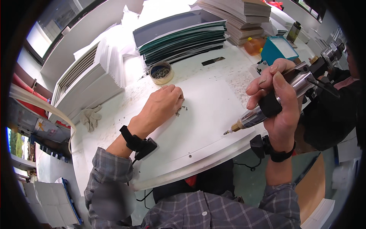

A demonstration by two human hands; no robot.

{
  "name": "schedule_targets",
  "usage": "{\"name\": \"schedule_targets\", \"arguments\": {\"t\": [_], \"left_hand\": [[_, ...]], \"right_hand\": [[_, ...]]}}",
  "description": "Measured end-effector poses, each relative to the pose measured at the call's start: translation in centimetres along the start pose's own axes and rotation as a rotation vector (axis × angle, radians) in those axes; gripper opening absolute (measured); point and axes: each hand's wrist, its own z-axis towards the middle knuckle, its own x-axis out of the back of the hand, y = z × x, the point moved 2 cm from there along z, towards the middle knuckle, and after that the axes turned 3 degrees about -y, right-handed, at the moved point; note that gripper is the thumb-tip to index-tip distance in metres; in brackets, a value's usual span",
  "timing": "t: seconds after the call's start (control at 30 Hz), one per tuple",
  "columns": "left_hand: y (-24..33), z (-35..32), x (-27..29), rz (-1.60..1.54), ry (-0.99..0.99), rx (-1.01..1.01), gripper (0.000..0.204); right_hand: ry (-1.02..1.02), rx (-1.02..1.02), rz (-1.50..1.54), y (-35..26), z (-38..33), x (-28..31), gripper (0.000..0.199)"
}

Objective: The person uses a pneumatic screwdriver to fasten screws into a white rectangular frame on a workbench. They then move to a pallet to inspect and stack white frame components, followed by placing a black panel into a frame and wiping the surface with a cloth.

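Few tiny screws at 12 o'clock under my left hand, fingertips pinching; light, slippery. Right hand wraps heavy rigid electric screwdriver mid-barrel.

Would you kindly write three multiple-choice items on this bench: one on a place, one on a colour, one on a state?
1. Where are the loose screws?
A. under the left hand's fingertips
B. on the glove
C. on the stacked sheets

2. What colour is the box behind the right hand?
A. red
B. teal
C. black

3. How is the electric screwdriver held?
A. lying on the panel
B. hanging loose
C. gripped, tip lifted

Answers: 1 A, the left hand rests on them; 2 B, teal sides; 3 C, the right hand grips it above the white panel.
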Motion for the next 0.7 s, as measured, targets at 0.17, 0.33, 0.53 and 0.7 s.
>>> {"name": "schedule_targets", "arguments": {"t": [0.17,0.33,0.53,0.7], "left_hand": [[1.4,-0.1,0.9,-0.212,0.020,-0.015,0.008],[5.4,0.5,0.7,-0.715,-0.067,0.000,0.010],[6.0,1.5,-2.2,-1.254,-0.108,0.077,0.017],[5.4,1.8,-2.8,-1.415,-0.108,0.096,0.022]], "right_hand": [[0.042,0.049,-0.006,-0.7,0.1,1.8,0.019],[0.099,0.128,-0.130,-1.9,1.4,2.6,0.021],[0.123,0.136,-0.040,-0.8,3.4,2.2,0.022],[0.093,0.116,-0.005,0.6,5.2,1.8,0.022]]}}
